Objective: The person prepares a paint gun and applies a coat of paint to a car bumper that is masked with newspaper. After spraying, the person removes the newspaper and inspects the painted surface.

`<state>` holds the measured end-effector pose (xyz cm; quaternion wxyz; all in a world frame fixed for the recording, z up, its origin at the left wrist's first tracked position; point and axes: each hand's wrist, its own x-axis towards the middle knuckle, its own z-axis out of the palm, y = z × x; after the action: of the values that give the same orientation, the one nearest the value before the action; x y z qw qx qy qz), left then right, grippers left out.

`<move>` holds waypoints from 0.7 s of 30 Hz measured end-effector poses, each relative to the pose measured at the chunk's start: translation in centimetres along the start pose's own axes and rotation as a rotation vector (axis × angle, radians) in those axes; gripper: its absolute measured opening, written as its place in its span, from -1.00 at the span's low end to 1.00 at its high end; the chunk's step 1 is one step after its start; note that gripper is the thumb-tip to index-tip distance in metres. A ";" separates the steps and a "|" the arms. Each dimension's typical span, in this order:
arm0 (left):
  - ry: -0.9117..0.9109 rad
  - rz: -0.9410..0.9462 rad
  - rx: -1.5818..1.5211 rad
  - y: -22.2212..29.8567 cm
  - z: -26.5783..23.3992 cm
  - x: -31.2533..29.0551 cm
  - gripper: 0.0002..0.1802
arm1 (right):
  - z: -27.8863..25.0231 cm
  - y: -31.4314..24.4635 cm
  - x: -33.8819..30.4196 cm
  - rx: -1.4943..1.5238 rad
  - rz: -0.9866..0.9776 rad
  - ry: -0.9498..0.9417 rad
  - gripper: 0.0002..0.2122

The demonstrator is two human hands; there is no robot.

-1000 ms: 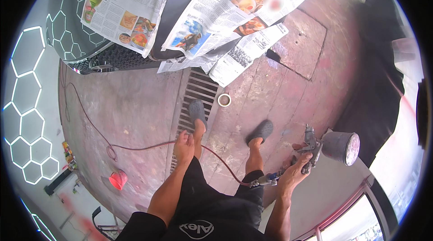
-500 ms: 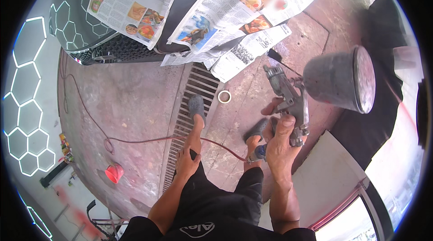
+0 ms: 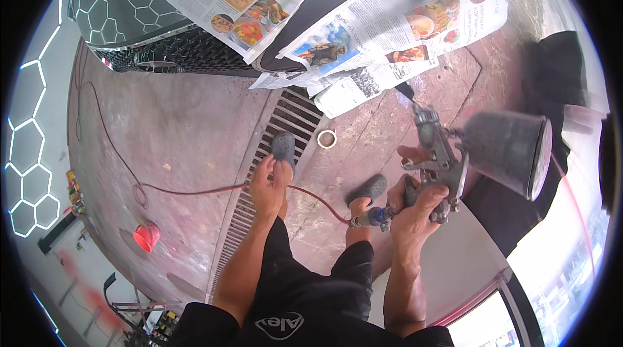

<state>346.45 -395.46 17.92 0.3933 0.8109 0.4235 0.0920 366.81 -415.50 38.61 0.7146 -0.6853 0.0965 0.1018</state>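
Observation:
My right hand [image 3: 418, 210] is wrapped round the handle of a metal spray gun [image 3: 441, 165], with fingers lying by its trigger. A grey paint cup [image 3: 506, 149] sticks out sideways from the gun to the right. An air hose coupling [image 3: 372, 218] with a blue part joins the handle's lower end, and a thin reddish hose [image 3: 305, 192] runs from it across the floor. My left hand [image 3: 269, 185] is held in front of me over the drain grate with its fingers bunched together. Whatever they hold, if anything, is hidden.
A dark car front [image 3: 123, 9] stands ahead, partly covered by newspaper sheets [image 3: 363, 29]. A floor drain grate [image 3: 292, 116] passes under my left foot. A tape roll [image 3: 326, 139] and a red cup [image 3: 146, 236] are on the floor. Black sheeting [image 3: 551, 81] and a white panel [image 3: 470, 243] are at right.
My left hand has lifted away from my leg and moved forward, its fingers now bunched. The spray gun has shifted right and slightly down, with my right hand still on it.

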 end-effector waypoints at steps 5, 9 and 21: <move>0.215 0.257 -0.131 10.7 4.8 11.6 -0.73 | -6.2 4.3 -3.8 -0.150 0.105 0.410 -0.33; 0.397 0.473 0.014 14.1 6.9 17.0 -0.74 | -12.9 6.4 -6.4 -0.261 0.198 0.500 -0.37; 0.607 0.577 0.255 15.0 10.3 20.4 -0.77 | -22.2 9.2 -9.2 -0.139 0.322 0.630 -0.41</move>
<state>373.39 -390.69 17.95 0.1061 0.8743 0.2837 0.3792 355.51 -437.43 31.42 0.5764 -0.7059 0.4117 0.0031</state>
